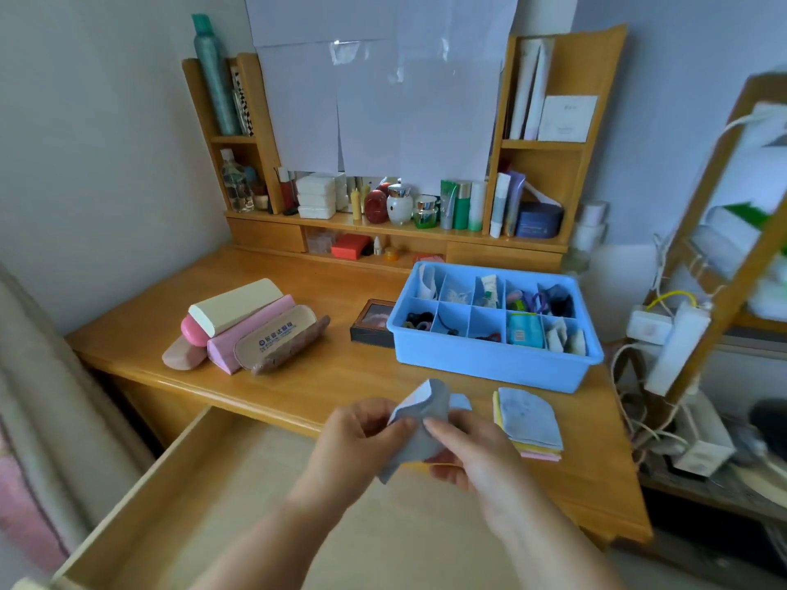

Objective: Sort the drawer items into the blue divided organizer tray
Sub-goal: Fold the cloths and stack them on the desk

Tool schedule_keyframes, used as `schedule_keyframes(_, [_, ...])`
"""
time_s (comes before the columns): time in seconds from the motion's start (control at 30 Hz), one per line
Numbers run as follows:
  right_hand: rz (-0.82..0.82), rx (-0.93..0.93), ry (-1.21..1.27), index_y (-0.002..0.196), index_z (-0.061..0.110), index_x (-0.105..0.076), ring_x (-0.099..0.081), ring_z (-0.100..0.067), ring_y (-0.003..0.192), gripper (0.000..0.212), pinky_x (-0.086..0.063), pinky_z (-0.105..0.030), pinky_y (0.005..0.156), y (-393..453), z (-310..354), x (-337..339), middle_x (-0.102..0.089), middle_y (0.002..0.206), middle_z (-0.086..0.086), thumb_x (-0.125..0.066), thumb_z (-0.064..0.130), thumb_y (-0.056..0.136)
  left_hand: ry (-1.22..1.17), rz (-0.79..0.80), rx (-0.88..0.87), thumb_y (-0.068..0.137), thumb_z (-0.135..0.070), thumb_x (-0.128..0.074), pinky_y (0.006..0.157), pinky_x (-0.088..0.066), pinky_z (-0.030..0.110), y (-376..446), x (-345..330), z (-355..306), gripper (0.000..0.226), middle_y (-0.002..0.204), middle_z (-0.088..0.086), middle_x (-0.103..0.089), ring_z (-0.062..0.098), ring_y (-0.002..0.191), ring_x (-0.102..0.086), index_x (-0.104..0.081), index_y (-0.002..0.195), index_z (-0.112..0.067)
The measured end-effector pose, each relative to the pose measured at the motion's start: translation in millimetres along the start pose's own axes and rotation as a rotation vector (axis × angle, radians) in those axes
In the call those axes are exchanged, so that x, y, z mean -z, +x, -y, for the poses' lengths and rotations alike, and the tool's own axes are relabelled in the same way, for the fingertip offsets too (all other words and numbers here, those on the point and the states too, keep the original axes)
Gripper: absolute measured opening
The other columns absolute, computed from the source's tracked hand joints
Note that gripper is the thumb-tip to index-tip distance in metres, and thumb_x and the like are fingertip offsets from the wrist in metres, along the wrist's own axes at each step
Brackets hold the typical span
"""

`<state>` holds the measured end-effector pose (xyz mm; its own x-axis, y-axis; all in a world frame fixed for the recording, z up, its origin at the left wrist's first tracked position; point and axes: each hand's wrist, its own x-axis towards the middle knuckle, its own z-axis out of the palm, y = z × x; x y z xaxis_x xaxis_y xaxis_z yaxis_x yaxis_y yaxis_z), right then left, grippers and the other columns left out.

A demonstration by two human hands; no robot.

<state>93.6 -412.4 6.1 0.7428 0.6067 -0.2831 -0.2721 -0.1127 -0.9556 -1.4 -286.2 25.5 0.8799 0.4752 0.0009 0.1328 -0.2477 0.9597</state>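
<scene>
Both hands, left hand (pixel 362 436) and right hand (pixel 472 453), pinch a crumpled pale blue-grey cloth (pixel 419 423) between them. It hangs in front of the blue plastic divided organizer tray (pixel 489 364) on the wooden worktop (pixel 323 376).

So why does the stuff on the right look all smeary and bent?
Head view: its wide lens bends the edges, so the wooden rack leans and blurs. The middle is sharper: both hands, left hand and right hand, pinching a blue-grey cloth, and the blue organizer tray. Soft daylight, faint shadows.
</scene>
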Motion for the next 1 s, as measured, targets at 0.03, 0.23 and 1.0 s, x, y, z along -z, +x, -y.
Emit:
schedule_keyframes(0.03, [-0.023,-0.023,0.040,0.088,0.014,-0.070,-0.067,-0.013,0.072,0.010,-0.053,-0.025,0.061,-7.3,-2.7,4.5,-0.070,0.084,-0.003,-0.065,0.022,0.086,-0.040,-0.005,0.016,0.090,-0.021,-0.059,0.051,-0.033,0.021,-8.6,-9.4,-0.7,0.022,0.057,0.010,-0.054,0.014,0.053,-0.043,-0.067,0.074,-0.008])
schedule_keyframes(0.23, [-0.075,-0.104,0.373,0.085,0.017,-0.073,-0.068,-0.016,0.079,0.015,-0.049,-0.030,0.067,-41.6,-26.0,29.6,-0.074,0.090,-0.004,-0.059,0.011,0.087,-0.305,-0.139,0.198,0.093,-0.021,-0.050,0.075,-0.050,0.041,-41.3,-35.4,5.5,0.026,0.087,0.017,-0.072,0.029,0.083,-0.065,-0.072,0.086,-0.007])
schedule_keyframes(1.0, [0.014,-0.054,0.242,0.101,0.011,-0.069,-0.072,-0.019,0.085,0.022,-0.054,-0.023,0.064,-88.8,-57.1,44.3,-0.075,0.096,-0.006,-0.059,-0.002,0.086,-0.174,-0.048,0.300,0.092,-0.012,-0.059,0.063,-0.052,0.033,-87.9,-21.4,34.8,0.014,0.079,0.013,-0.071,0.022,0.068,-0.065,-0.070,0.090,-0.005])
